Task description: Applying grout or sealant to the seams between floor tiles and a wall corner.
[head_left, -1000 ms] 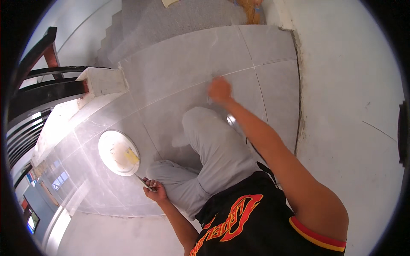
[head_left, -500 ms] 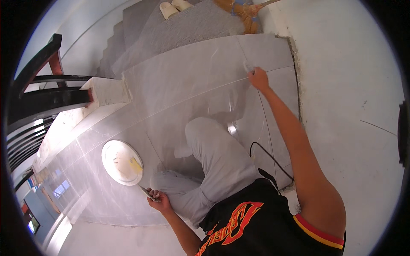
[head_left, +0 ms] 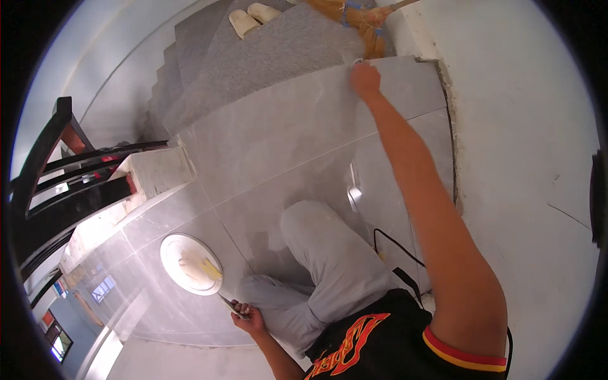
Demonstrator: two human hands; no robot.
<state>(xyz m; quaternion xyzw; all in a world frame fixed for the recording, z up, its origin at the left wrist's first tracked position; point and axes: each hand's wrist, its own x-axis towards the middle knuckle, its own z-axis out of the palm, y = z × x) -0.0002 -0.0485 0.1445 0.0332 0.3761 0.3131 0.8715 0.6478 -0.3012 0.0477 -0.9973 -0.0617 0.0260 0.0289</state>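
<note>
My left hand is closed around a slim, flat tool that looks like a putty knife. Its narrow tip points at a round white lid on the floor. On that lid lie a heap of pale paste and a flat yellow piece. At the end of my outstretched arm, my right hand is closed near the far edge of the grey tiles. A small pale bit shows at its fingertips, too hidden to name.
Beyond the tiles, rough grey steps carry pale slippers and a straw broom. A black railing stands on a white ledge at left. A black cable lies beside my knee; a white wall rises at right.
My right hand has moved farther away, from the crossing of the tile joints to the far tile edge. My left hand stays beside the lid. The whole view has shifted slightly.
</note>
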